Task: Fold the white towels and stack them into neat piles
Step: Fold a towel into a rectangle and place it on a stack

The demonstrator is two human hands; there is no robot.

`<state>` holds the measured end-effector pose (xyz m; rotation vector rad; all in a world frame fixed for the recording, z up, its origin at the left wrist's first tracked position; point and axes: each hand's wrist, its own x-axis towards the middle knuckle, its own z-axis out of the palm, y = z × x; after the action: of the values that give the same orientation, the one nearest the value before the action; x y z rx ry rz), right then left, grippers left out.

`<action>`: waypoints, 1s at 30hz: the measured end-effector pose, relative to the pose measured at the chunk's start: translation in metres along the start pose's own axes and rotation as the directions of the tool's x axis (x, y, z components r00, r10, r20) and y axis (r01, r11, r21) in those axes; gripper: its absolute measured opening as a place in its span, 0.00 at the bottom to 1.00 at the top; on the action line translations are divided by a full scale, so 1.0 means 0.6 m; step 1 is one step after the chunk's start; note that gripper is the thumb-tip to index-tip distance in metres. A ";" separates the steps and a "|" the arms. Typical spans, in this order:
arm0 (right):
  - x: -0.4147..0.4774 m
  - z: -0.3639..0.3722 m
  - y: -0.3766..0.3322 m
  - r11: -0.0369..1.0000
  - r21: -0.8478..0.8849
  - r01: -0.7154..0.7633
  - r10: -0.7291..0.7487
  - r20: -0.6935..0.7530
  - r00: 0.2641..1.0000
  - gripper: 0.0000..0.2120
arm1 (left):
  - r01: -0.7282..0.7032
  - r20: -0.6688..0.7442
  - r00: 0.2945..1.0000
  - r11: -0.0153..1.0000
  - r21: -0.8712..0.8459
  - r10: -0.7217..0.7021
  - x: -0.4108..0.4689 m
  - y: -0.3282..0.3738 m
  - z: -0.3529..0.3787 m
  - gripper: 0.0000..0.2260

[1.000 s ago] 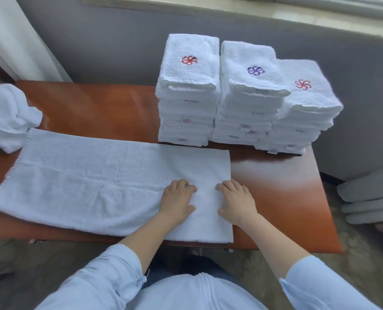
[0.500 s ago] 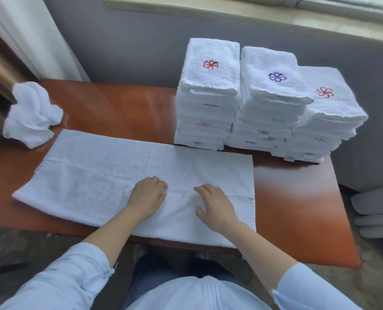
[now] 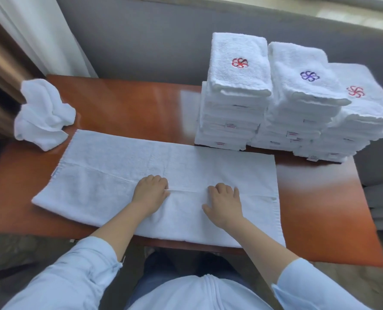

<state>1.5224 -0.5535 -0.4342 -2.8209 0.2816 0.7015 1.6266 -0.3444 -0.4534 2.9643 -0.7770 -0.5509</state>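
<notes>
The limp towel, under spread right hand and unclear-gripped left hand, seemed best taken by its right-side corners.

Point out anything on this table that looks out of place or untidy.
One white towel lies crumpled in a heap at the far left corner of the table, unfolded, unlike the three folded stacks on the right. Nothing else stands out.

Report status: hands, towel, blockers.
Left hand, right hand on spread towel at fold edge; left grip unclear. Three folded stacks behind. Crumpled towel far left.
</notes>
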 end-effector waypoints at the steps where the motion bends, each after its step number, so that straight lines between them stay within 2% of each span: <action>1: 0.001 0.001 -0.007 1.000 -0.005 -0.024 0.024 0.004 1.000 0.25 | -0.009 0.009 1.000 1.000 -0.027 0.009 0.002 -0.005 -0.003 0.07; 5: 0.006 0.004 -0.038 0.998 0.036 -0.058 0.060 -0.040 0.997 0.27 | -0.051 -0.039 0.998 0.994 -0.092 0.048 -0.002 -0.035 -0.017 0.13; 9: 0.024 0.002 -0.106 0.984 0.141 0.105 -0.091 -0.104 0.990 0.28 | -0.031 -0.080 0.997 0.991 -0.128 0.021 -0.021 -0.107 -0.031 0.16; 15: 0.066 0.000 -0.241 0.945 0.217 0.246 -0.226 -0.116 0.967 0.28 | -0.005 -0.003 1.000 1.000 0.019 0.005 -0.030 -0.240 -0.052 0.16; 20: 0.097 0.006 -0.329 0.938 0.214 0.271 -0.252 -0.116 0.961 0.29 | 0.043 0.033 0.998 0.990 0.134 -0.048 -0.027 -0.333 -0.062 0.19; 23: 0.113 0.012 -0.366 0.946 0.193 0.260 -0.243 -0.110 0.964 0.29 | 0.096 0.039 0.994 0.982 0.166 -0.104 -0.023 -0.379 -0.066 0.26; 27: 0.123 0.022 -0.398 0.955 0.168 0.244 -0.226 -0.115 0.967 0.29 | 0.269 0.032 0.962 0.963 0.019 -0.270 -0.027 -0.417 -0.066 0.41; 30: 0.126 0.030 -0.417 0.961 0.139 0.240 -0.224 -0.116 0.968 0.29 | 0.362 0.009 0.932 0.927 -0.099 -0.363 -0.046 -0.433 -0.055 0.43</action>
<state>1.6395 -0.3192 -0.4441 -2.6869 0.0164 0.4687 1.7377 -0.1062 -0.4435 3.0244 -0.1867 -0.5685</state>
